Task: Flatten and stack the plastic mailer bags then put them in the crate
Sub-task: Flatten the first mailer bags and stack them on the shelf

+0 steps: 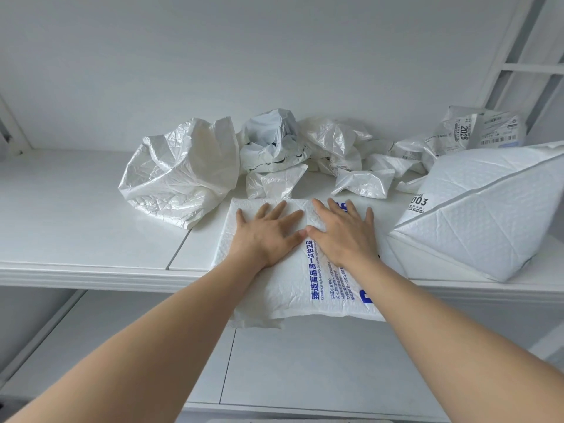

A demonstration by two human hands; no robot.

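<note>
A white padded mailer bag with blue print (305,288) lies flat on the white shelf (76,239), its near end hanging over the front edge. My left hand (268,233) and my right hand (345,233) press on its far half side by side, fingers straight and spread, thumbs almost touching. Behind it lie several crumpled white mailer bags: a large one (180,175) at the left, a grey-white one (271,141) in the middle, smaller ones (360,166) to the right. No crate is in view.
A big puffed white padded mailer (476,218) stands at the right on the shelf, close to my right hand. Labelled bags (476,132) sit behind it by a white frame (518,56). A lower white surface (305,361) lies below the shelf.
</note>
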